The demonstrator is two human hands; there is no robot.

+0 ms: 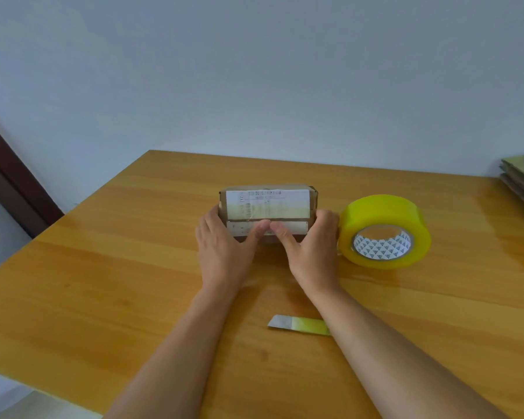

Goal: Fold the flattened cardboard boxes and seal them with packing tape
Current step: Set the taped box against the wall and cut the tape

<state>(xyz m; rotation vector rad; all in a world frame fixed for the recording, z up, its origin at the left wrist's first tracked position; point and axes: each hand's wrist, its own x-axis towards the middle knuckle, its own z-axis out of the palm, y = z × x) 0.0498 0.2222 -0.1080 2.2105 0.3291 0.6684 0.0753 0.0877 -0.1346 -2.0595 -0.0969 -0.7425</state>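
Observation:
A small brown cardboard box (pixel 268 204) with a white shipping label stands folded up in the middle of the wooden table (pixel 103 267). My left hand (pixel 224 246) grips its left end and my right hand (pixel 313 246) grips its right end. Both thumbs press side by side on the near top flap at the centre seam. A big roll of yellow packing tape (pixel 383 231) lies flat just right of the box, touching my right hand.
A small knife with a yellow-green handle (pixel 298 325) lies near the table's front, partly under my right forearm. A stack of flattened cardboard boxes (pixel 522 179) sits at the far right edge. A dark door frame (pixel 9 176) stands at the left.

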